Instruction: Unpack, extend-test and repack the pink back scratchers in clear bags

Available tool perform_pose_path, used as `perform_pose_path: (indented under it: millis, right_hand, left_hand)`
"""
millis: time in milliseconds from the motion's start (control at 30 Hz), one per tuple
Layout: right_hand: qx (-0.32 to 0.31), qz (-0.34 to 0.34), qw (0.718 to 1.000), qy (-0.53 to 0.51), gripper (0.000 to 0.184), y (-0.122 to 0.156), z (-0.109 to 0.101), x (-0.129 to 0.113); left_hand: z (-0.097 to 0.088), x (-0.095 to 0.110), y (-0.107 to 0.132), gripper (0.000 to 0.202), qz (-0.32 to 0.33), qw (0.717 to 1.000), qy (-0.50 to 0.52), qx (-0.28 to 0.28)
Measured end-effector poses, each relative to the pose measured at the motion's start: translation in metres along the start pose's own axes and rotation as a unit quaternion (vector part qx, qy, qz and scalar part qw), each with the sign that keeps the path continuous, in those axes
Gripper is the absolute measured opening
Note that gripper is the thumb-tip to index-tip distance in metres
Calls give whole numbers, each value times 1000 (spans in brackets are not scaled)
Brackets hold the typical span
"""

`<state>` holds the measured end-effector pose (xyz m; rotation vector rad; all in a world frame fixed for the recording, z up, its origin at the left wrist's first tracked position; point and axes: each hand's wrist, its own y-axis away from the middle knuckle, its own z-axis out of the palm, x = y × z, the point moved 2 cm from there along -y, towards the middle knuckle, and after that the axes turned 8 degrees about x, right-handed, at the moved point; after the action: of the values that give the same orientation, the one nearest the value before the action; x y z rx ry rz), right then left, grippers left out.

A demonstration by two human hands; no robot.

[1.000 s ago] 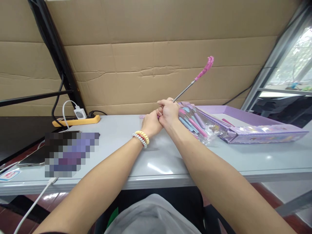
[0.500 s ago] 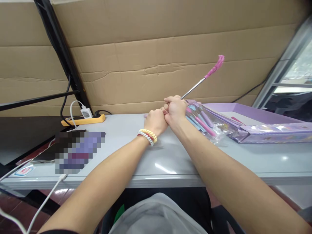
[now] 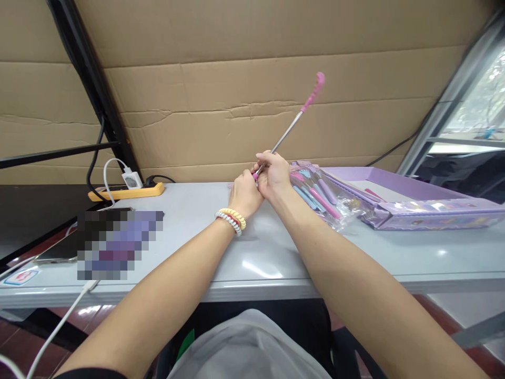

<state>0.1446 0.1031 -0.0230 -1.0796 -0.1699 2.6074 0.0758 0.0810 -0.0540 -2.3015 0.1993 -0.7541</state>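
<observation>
The pink-ended metal rod [image 3: 287, 131] slants up and to the person's right out of the two hands, its long axis running from the left hand [image 3: 244, 195], at the lower end, past the right hand [image 3: 275, 176], to a curved pink tip [image 3: 313, 93] raised in front of the cardboard panel [image 3: 221, 89]. Of the two, the right hand is nearer that tip; a bare length of silver shaft lies between its grip and the pink part, while the left hand sits lower, just beside it and seemingly touching at the heel. A bit of pink handle [image 3: 255, 177] shows between them. The left hand's grip is curled into a fist over the lower end, knuckles upward, so what lies inside cannot be seen. The right hand's grip is bent around the shaft with the palm partly showing, thumb on the upper side and fingertips behind; it looks looser, and how firmly it presses cannot be told. Both hands are over the grey surface [image 3: 189, 231], toward its far edge. Just right of the right hand lies a clear packet of brushes [image 3: 317, 197], against the purple box [image 3: 442, 217].
</observation>
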Motion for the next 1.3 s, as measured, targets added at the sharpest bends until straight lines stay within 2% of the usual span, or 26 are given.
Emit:
perform_pose_path:
  millis: [100,233,433,633,767,900,1000,1300]
  right_hand:
    - [-53,-4,998,28,21,1,1,4]
    - [-89,-15,996,25,34,4,1,6]
    - [-45,-29,998,15,54,6,0,0]
    - [38,-22,999,15,50,5,1,-4]
    - [47,-19,999,9,48,6,2,-6]
    - [40,-11,999,16,48,9,3,-7]
    - [37,-12,999,24,48,10,4,-9]
    - [64,-78,994,53,42,4,2,-5]
  left_hand:
    - [-1,-2,-1,21,-10,1000,-11,-1]
    - [-3,-3,-1,23,-6,1000,-26,-13]
    - [-1,0,0,16,16,999,-12,-28]
    - [5,0,-1,13,44,999,5,16]
    - [6,0,0,11,57,998,18,15]
    - [4,0,2,16,32,999,-4,-16]
    - [-1,3,2,17,27,999,-21,-15]
    - [-9,10,-1,17,37,996,-81,-30]
